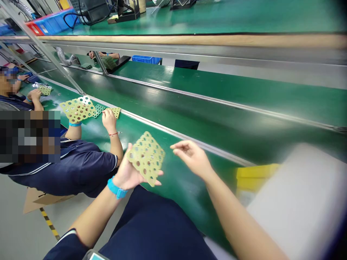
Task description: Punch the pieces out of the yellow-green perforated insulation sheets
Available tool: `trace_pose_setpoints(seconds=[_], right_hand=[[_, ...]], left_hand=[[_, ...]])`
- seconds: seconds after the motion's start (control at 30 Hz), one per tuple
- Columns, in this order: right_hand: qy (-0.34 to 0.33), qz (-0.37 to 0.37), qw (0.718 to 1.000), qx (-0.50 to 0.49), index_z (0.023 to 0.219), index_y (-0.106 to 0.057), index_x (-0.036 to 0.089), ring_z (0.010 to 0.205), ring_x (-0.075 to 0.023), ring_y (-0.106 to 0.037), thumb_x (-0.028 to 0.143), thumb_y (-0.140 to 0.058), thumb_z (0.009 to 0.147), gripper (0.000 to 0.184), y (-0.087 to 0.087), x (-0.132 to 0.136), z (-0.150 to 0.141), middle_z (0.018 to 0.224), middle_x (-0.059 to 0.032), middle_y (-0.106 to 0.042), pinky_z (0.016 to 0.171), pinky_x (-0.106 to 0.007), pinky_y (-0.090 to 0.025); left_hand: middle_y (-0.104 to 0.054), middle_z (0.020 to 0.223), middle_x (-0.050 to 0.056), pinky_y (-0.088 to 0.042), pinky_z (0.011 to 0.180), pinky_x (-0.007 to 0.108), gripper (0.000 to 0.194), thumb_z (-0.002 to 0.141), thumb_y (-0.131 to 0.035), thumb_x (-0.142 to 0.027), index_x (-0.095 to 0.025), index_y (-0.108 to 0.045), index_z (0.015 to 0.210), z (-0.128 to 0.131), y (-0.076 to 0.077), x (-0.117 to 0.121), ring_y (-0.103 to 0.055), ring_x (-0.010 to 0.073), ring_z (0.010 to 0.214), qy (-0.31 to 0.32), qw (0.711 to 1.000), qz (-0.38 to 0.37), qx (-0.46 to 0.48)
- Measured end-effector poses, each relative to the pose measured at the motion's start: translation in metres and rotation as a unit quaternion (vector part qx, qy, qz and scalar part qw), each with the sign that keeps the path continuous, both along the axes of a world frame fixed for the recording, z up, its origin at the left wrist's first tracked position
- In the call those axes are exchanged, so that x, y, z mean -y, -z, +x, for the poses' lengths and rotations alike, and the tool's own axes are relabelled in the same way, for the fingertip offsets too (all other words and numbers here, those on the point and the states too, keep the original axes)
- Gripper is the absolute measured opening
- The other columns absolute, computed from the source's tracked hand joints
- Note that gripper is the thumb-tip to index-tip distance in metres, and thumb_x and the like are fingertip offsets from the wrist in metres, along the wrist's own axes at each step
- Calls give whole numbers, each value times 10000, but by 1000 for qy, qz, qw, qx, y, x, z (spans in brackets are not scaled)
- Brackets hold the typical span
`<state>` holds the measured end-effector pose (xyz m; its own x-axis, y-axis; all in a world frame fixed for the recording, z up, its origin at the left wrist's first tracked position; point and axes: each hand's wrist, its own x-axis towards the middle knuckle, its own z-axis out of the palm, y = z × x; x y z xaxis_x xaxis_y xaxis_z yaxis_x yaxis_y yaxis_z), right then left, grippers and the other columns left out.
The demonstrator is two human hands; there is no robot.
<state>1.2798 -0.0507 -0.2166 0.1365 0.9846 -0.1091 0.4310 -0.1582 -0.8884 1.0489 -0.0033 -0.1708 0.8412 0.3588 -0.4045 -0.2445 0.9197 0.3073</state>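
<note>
A flat yellow-green panel with rows of round holes (145, 155) rests tilted across the palm of my left hand (126, 173). My left thumb is at its left edge, and some fingertips show past its lower right side. A small shiny spot sits near the panel's middle. To the right of the panel, and apart from it, my right hand (192, 157) hovers over the green bench (187, 195). Its thumb and forefinger are drawn together in a pinch. Whatever may be between those fingertips is too small to make out.
A co-worker (89, 162) close on the left holds a similar perforated panel (77, 110). A metal rail (168, 131) runs along the bench. To my right are a yellow bin (255, 177) and a blurred white surface (300, 202). A green shelf (244, 18) spans the top.
</note>
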Motion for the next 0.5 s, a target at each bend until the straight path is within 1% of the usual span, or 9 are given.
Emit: trace_pose_setpoints(seconds=[0.03, 0.07, 0.13, 0.2, 0.27, 0.3, 0.37, 0.43, 0.5], right_hand=[[24, -26, 999, 23, 1029, -524, 166, 946, -139, -599, 283, -472, 888, 191, 22, -10, 6, 1045, -70, -629, 843, -309, -481], [29, -53, 998, 36, 1022, -539, 142, 915, -148, -604, 254, -484, 882, 188, 45, -18, 9, 1013, -82, -634, 842, -330, -477], [7, -114, 992, 57, 928, -585, 121, 832, -154, -611, 241, -551, 852, 146, 92, -29, 6, 919, -66, -643, 806, -355, -487], [-30, -167, 983, 68, 912, -600, 125, 822, -147, -606, 276, -560, 858, 166, 132, -33, -9, 916, -41, -633, 779, -360, -500], [-58, -208, 973, 77, 959, -598, 131, 860, -154, -600, 299, -549, 867, 198, 162, -33, -30, 973, -48, -622, 782, -366, -503], [-66, -223, 969, 82, 988, -594, 134, 890, -162, -595, 304, -545, 870, 214, 173, -33, -39, 1010, -56, -614, 793, -372, -501], [-70, -247, 961, 98, 1034, -582, 139, 945, -179, -582, 307, -542, 870, 238, 186, -34, -55, 1074, -68, -595, 818, -390, -493], [-64, -266, 954, 119, 1056, -576, 145, 982, -190, -569, 309, -538, 872, 249, 191, -36, -65, 1113, -74, -579, 839, -404, -484], [-52, -282, 947, 142, 1058, -577, 148, 986, -191, -570, 310, -534, 875, 248, 191, -38, -70, 1112, -74, -581, 843, -405, -483]], left_hand=[[-428, 1340, 148, -429, 814, 595, 769, 780, -224, -739, -247, -362, 1355, -12, 0, -4, -546, 399, 1042, -39, 999, 14, -22], [-415, 1358, 141, -423, 827, 609, 731, 793, -244, -719, -274, -338, 1366, -25, 1, -7, -536, 403, 1064, -75, 996, 26, -42], [-409, 1372, 124, -407, 853, 632, 681, 809, -273, -691, -328, -282, 1384, -46, 1, -9, -515, 406, 1104, -130, 988, 39, -68], [-409, 1379, 116, -388, 869, 649, 671, 809, -292, -682, -352, -254, 1391, -60, 2, -6, -498, 419, 1126, -159, 983, 42, -85], [-420, 1377, 110, -375, 876, 658, 660, 809, -309, -674, -357, -267, 1387, -69, 3, 0, -492, 435, 1127, -170, 980, 33, -97], [-429, 1373, 110, -370, 878, 661, 655, 809, -316, -669, -357, -277, 1384, -72, 4, 4, -492, 441, 1125, -172, 979, 25, -102], [-456, 1356, 107, -360, 884, 666, 635, 813, -334, -655, -363, -298, 1376, -80, 7, 13, -499, 440, 1121, -178, 979, 9, -103], [-499, 1323, 99, -352, 900, 662, 590, 830, -359, -615, -371, -323, 1365, -87, 12, 19, -509, 424, 1122, -190, 978, -5, -88], [-552, 1271, 74, -376, 902, 637, 538, 844, -380, -561, -390, -342, 1353, -91, 17, 15, -521, 399, 1123, -197, 979, -18, -52]])
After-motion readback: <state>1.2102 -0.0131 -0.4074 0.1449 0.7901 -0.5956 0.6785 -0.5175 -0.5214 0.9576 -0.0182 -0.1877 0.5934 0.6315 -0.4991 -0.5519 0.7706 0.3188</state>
